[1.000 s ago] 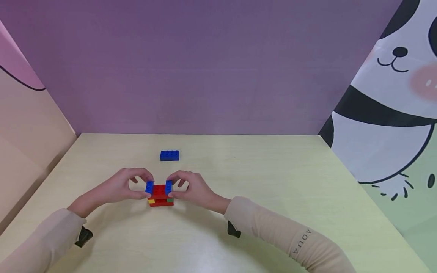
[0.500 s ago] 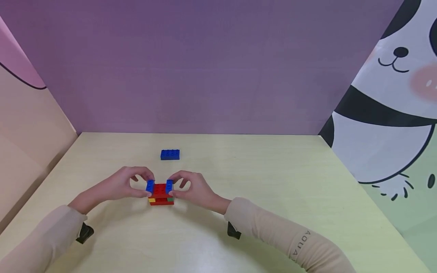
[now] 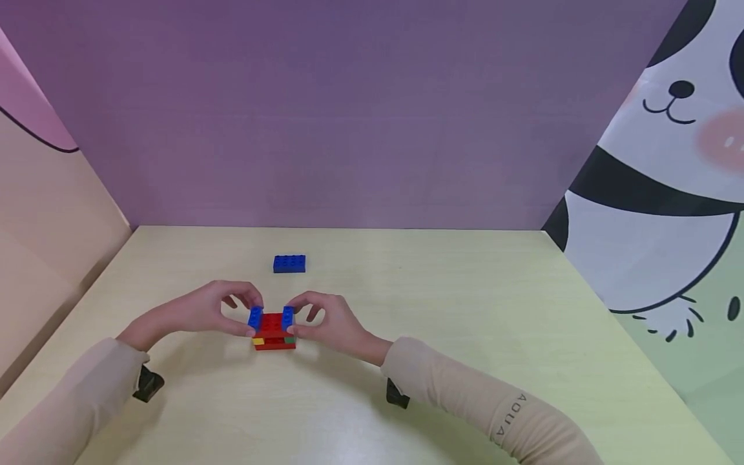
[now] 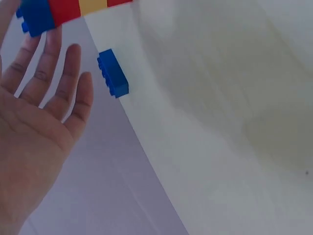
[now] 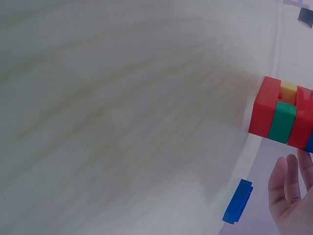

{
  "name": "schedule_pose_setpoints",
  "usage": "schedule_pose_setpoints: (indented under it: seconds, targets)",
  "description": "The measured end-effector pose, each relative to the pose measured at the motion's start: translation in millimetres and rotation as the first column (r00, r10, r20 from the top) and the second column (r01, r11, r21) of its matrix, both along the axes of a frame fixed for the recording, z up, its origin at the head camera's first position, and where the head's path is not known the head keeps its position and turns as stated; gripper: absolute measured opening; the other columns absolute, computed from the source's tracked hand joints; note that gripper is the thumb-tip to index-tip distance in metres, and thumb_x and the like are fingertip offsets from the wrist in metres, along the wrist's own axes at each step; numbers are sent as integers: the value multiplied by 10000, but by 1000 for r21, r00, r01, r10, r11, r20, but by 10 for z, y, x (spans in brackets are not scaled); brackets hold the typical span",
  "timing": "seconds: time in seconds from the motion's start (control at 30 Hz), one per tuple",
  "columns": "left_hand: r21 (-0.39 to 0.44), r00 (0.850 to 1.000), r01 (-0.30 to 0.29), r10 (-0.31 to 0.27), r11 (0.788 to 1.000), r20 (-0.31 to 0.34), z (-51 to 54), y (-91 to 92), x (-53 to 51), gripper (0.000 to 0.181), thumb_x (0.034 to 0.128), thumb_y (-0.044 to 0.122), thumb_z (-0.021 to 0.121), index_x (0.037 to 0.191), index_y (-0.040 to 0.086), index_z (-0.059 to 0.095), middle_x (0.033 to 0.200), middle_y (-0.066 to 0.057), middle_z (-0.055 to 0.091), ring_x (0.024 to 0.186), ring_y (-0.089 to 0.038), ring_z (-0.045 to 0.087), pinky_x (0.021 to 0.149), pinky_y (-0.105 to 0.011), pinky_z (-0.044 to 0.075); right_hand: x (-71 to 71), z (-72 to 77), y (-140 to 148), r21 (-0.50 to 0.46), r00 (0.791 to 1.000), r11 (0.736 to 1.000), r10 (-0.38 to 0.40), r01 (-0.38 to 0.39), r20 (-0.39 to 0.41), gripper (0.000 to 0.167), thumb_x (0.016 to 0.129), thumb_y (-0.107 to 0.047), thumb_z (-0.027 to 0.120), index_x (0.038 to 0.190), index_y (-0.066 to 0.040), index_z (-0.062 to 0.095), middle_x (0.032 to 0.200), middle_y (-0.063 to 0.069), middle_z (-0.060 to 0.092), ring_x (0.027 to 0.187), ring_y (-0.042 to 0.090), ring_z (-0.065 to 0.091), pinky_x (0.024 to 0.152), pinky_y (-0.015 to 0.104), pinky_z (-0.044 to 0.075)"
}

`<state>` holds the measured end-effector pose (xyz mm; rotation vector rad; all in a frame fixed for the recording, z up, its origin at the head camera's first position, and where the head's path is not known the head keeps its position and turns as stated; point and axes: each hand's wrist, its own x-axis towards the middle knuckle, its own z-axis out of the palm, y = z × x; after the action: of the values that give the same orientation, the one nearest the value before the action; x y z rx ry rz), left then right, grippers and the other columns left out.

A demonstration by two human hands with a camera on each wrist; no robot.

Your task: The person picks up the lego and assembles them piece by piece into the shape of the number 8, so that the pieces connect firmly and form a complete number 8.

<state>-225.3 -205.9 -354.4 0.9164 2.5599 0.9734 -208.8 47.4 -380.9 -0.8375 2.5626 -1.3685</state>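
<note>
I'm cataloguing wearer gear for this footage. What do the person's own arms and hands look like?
The left hand and right hand are bare, without gloves. A long beige fabric left sleeve and matching right sleeve cover most of the visible arms; dark capital lettering marks the right one. A small, black, angular device shows under each cuff.
</note>
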Motion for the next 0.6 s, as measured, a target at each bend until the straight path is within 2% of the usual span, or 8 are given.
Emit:
schedule_pose_setpoints:
  seconds: [0.13,0.3,0.47,0.6]
  targets:
    - [19,1000,-19,19,1000,0,38,-27,-42,396,747,327,739,1058,148,573,1030,-20,625,1000,-252,555,841,-470,444,3,-8,3,1,1000,1000,-5,5,0,346,787,-240,716,1116,-201,618,1077,-58,641,815,95,552,660,201,472]
    - [37,997,-68,69,997,-35,51,-52,-142,387,759,319,731,1058,131,573,1041,-91,622,1000,-292,559,855,-479,453,1,-13,3,-6,1000,1000,-6,6,13,337,787,-239,716,1108,-197,622,1076,-45,642,829,113,558,668,200,470]
    - [38,990,-120,122,992,-71,6,-75,-293,383,769,316,722,1053,104,579,1040,-107,621,996,-294,565,846,-470,478,-3,-9,6,-11,1000,1000,-5,5,12,339,789,-234,714,1112,-194,620,1083,-41,640,850,146,570,679,200,471]
    - [20,984,-162,163,987,-68,-57,-95,-408,431,776,347,709,1075,69,572,1053,-112,615,1004,-278,563,858,-462,480,-8,-18,4,-13,1000,1000,1,-1,4,335,789,-232,714,1109,-187,622,1081,-33,643,839,136,573,682,196,470]
